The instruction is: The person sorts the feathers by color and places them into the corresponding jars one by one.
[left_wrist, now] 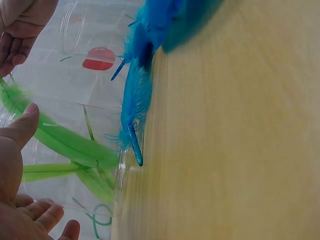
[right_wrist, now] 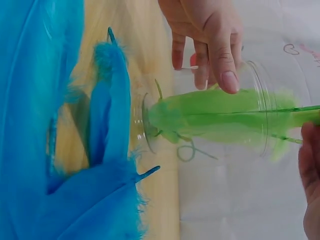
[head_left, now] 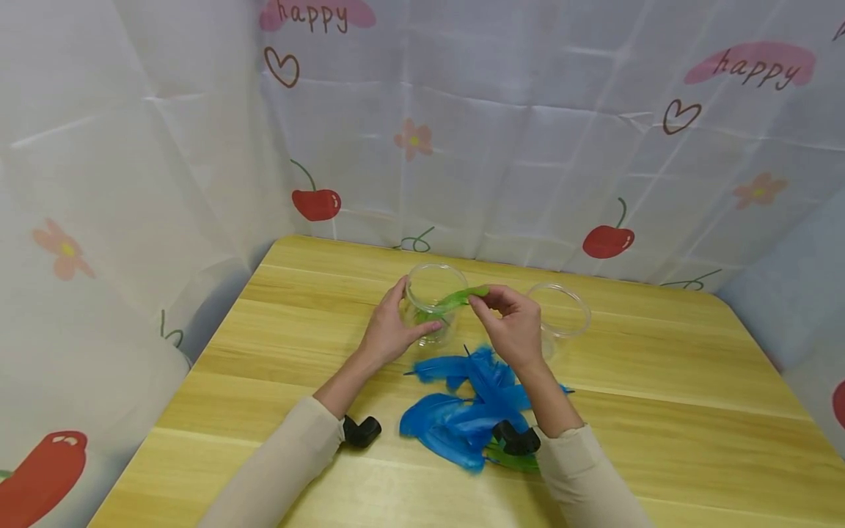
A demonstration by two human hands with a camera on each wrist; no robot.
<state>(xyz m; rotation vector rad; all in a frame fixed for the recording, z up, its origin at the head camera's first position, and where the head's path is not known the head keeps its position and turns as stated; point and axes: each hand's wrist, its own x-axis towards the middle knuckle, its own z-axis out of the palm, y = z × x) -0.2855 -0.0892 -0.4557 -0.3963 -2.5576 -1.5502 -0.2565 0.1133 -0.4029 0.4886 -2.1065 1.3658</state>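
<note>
My left hand (head_left: 386, 330) holds a clear plastic cup (head_left: 430, 339) upright on the table, thumb on the near side and fingers around the far left side. Between thumb and fingertips, my right hand (head_left: 516, 326) pinches a green feather (head_left: 464, 296) at the cup's mouth. Its other end reaches down inside, as the right wrist view shows. More green feathers (left_wrist: 95, 182) stand in the cup, visible through its wall. A loose pile of blue feathers (head_left: 491, 392) lies in front of the cup, below both hands.
A second clear cup (head_left: 587, 317) stands to the right, partly behind my right hand. More green feather (head_left: 511, 460) shows by the blue pile, under the black right wrist camera (head_left: 517, 440). A printed curtain (head_left: 502, 161) hangs along the back edge of the wooden table (head_left: 667, 381).
</note>
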